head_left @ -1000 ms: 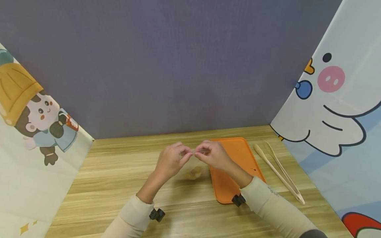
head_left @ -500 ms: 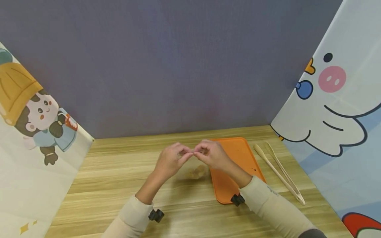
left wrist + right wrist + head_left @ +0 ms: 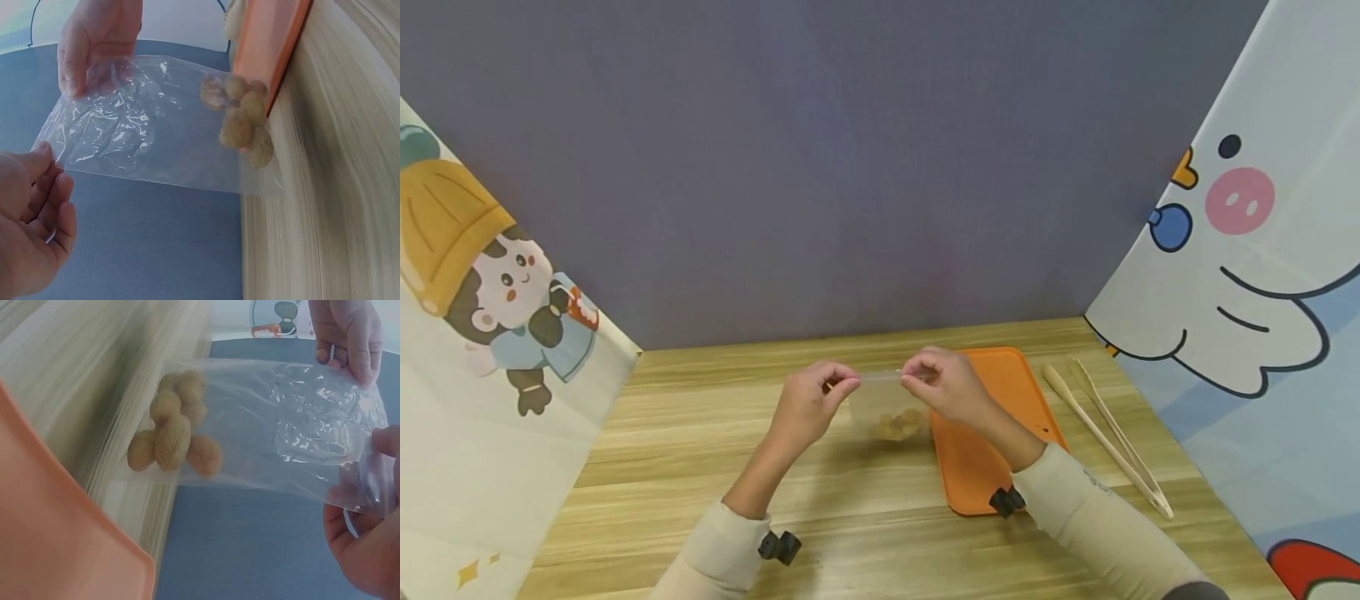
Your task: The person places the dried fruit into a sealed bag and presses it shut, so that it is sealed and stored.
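Observation:
A clear plastic bag (image 3: 872, 408) hangs between my hands over the table, its top edge stretched straight. My left hand (image 3: 808, 404) pinches one top corner between thumb and fingers. At the opposite corner, my right hand (image 3: 949, 386) pinches the bag the same way. Several tan, wrinkled, oval nut-like pieces (image 3: 173, 440) lie gathered at the bottom of the bag; their exact kind is unclear. In the left wrist view the same nut-like pieces (image 3: 240, 119) show through the plastic, at the end away from both hands. Whether the bag's mouth is sealed cannot be told.
An orange tray (image 3: 966, 483) lies partly under my right forearm, with a few dark crumbs on it. Wooden tongs (image 3: 1108, 433) lie to its right on the wood-grain table (image 3: 700, 433). A grey panel (image 3: 850, 167) stands behind, with printed cloths at both sides.
My hands have moved apart from where they nearly touched, the left going leftward and the right slightly rightward. The bag's top edge now stretches between them. Tray and tongs stay put.

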A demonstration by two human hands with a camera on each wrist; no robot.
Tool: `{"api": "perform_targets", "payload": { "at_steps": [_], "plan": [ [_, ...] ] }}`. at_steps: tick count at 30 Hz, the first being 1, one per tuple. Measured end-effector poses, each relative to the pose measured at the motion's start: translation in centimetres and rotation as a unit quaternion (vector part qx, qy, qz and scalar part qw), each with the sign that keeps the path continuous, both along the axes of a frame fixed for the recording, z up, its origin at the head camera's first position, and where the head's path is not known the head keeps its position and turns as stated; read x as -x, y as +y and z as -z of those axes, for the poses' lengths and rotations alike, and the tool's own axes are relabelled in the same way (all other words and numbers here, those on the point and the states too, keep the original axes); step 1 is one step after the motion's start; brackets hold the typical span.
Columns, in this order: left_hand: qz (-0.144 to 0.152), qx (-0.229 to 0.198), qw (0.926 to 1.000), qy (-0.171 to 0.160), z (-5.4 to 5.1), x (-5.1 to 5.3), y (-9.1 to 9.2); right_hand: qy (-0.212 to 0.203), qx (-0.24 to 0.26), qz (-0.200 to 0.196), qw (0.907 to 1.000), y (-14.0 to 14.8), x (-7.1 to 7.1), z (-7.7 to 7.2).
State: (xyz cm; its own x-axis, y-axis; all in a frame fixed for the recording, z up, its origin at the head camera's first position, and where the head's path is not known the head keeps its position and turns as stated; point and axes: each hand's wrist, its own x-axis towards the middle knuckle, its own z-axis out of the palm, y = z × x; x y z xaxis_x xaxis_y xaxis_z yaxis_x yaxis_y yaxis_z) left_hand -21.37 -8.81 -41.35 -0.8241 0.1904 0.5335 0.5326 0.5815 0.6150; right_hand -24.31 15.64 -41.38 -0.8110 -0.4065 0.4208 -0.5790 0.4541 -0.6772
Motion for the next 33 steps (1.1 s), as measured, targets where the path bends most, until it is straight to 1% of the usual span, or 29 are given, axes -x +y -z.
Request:
{"api": "perform_targets", "payload": {
  "at_steps": [3,6,11,13,16,20,22,25,29,31,33],
  "plan": [
    [-0.003,-0.004,0.9999,0.014,0.1,0.0,0.1,0.011,-0.017,0.004,0.9998,-0.1,0.1,-0.1],
    [-0.003,-0.005,0.9996,0.027,0.3,0.1,0.1,0.043,-0.052,0.008,0.9977,-0.4,0.0,-0.3],
    [0.011,0.004,0.9982,0.059,0.7,0.2,0.3,0.117,-0.119,-0.007,0.9859,-1.8,-0.4,-1.1],
    [0.019,0.009,0.9974,0.068,0.7,0.2,0.5,0.136,-0.136,-0.013,0.9811,-2.4,-0.5,-1.5],
    [0.025,0.005,0.9973,0.068,0.8,0.2,0.7,0.154,-0.158,-0.010,0.9753,-3.2,-0.7,-2.1],
    [0.019,-0.012,0.9985,0.050,0.9,0.1,0.9,0.161,-0.189,-0.010,0.9685,-3.8,-1.0,-2.6],
    [0.018,-0.021,0.9985,0.048,1.0,0.0,0.9,0.160,-0.202,-0.016,0.9661,-3.9,-1.0,-2.7],
    [0.027,-0.020,0.9973,0.066,1.2,0.0,1.1,0.154,-0.208,-0.025,0.9658,-3.5,-0.9,-2.7],
    [0.045,-0.002,0.9942,0.098,1.0,-0.1,1.5,0.138,-0.197,-0.030,0.9701,-2.2,-1.0,-2.7],
    [0.043,0.003,0.9934,0.107,0.8,-0.1,1.5,0.133,-0.201,-0.030,0.9700,-1.5,-1.0,-2.7],
    [0.031,-0.001,0.9938,0.107,0.6,-0.2,1.2,0.129,-0.210,-0.026,0.9687,-0.8,-0.9,-2.7]
  ]
}}
